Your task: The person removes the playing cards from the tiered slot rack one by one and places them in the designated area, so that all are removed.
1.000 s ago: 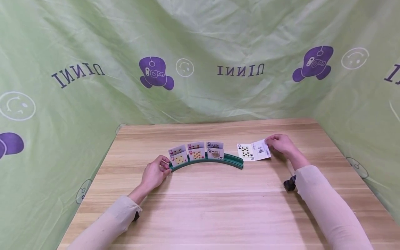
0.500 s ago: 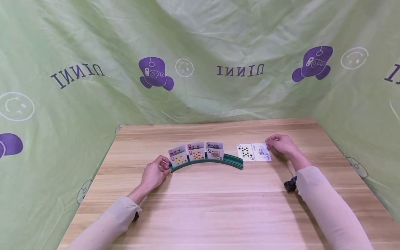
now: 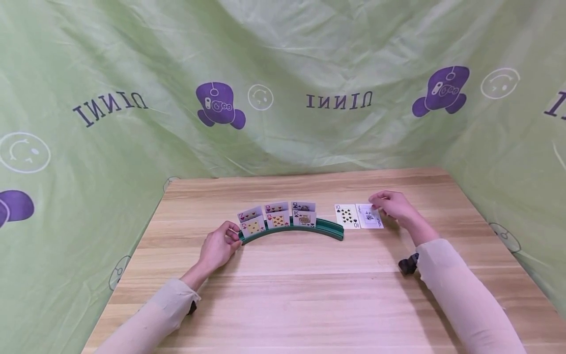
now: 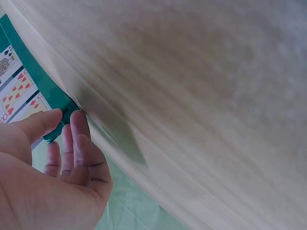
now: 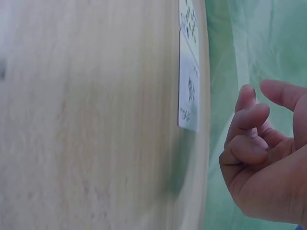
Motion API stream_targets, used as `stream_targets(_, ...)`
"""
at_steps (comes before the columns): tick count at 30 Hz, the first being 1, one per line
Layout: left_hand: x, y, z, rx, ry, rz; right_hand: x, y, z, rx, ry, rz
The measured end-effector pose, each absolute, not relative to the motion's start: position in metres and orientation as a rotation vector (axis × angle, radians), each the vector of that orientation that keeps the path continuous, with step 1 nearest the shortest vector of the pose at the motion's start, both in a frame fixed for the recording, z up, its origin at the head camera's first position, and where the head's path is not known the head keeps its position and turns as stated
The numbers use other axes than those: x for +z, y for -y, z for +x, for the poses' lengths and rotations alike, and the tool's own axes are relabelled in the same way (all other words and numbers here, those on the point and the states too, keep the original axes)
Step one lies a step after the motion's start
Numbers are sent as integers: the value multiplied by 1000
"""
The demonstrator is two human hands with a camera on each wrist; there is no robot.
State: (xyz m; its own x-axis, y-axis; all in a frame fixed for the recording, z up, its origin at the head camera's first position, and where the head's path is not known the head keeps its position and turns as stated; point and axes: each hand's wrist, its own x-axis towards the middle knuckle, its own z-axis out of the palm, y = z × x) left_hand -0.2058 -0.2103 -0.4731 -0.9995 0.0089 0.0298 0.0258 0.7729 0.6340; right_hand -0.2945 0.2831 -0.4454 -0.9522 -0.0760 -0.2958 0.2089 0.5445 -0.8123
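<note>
In the head view my left hand (image 3: 219, 247) grips the left end of a curved green card holder (image 3: 330, 228). The left wrist view has its thumb and fingers pinching that end. Two rows of playing cards stand in the holder: a five (image 3: 253, 227) before a seven (image 3: 248, 214), an eight of hearts (image 3: 277, 221) before a nine, a king (image 3: 304, 220) before a queen (image 3: 303, 205). My right hand (image 3: 395, 205) is over the far right edge of a joker card (image 3: 369, 221), lying face up. In the right wrist view thumb and fingers are apart, holding nothing.
A black ten (image 3: 347, 216) lies face up against the joker's left side, just right of the holder. Everything stands on a wood-grain table (image 3: 300, 290). Green printed cloth (image 3: 283, 137) hangs behind the table and along both sides. Black wrist cameras (image 3: 408, 265) hang below the sleeves.
The joker, tilted up in my right fingers a second ago, now lies flat beside the ten. My right hand has released it and shifted slightly left over it. My left hand stays put.
</note>
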Motion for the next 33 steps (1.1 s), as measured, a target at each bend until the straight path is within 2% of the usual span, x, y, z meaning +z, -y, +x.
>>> stream_targets(33,-473,210,-205,-1071,2934,-9,-421,-232,-271,-1545,-2362,-117)
